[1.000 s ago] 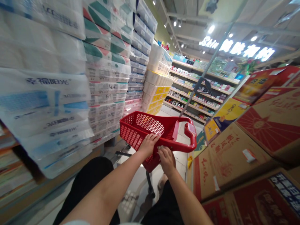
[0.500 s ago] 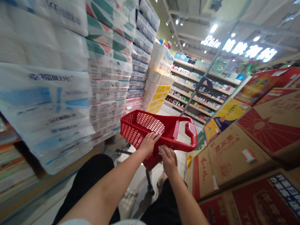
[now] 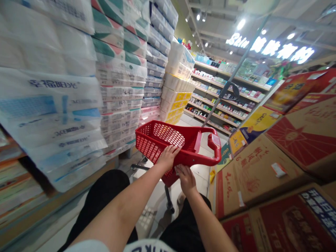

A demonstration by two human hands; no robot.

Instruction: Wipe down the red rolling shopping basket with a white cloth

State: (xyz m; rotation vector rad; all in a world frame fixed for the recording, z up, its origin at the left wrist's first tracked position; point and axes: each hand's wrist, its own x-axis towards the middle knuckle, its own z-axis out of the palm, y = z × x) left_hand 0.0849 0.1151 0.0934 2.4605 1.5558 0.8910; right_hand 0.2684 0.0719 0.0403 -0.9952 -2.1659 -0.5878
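Observation:
A red plastic shopping cart (image 3: 154, 149) with perforated walls stands sideways in front of my knees, its handle to the right. No goods show in the visible part of its basket. My left hand (image 3: 168, 158) lies over the near rim, fingers hooked inward and thumb hidden. Lower down and to the right, my right hand (image 3: 186, 177) presses against the cart's outer side with its fingers bent together. A small pale bit shows at those fingertips, too unclear to name.
Stacked tissue packs (image 3: 118, 84) line the left side. Cardboard cartons (image 3: 258, 175) are piled close on the right. A slanted grey pole (image 3: 217, 99) rises behind the cart. Stocked shelves (image 3: 223, 87) stand at the back. My black-clad knees (image 3: 110, 192) frame the tiled floor.
My right hand has shifted slightly left along the cart's side, and its fingers look more bent. My left hand stays on the rim. The view has tilted a little.

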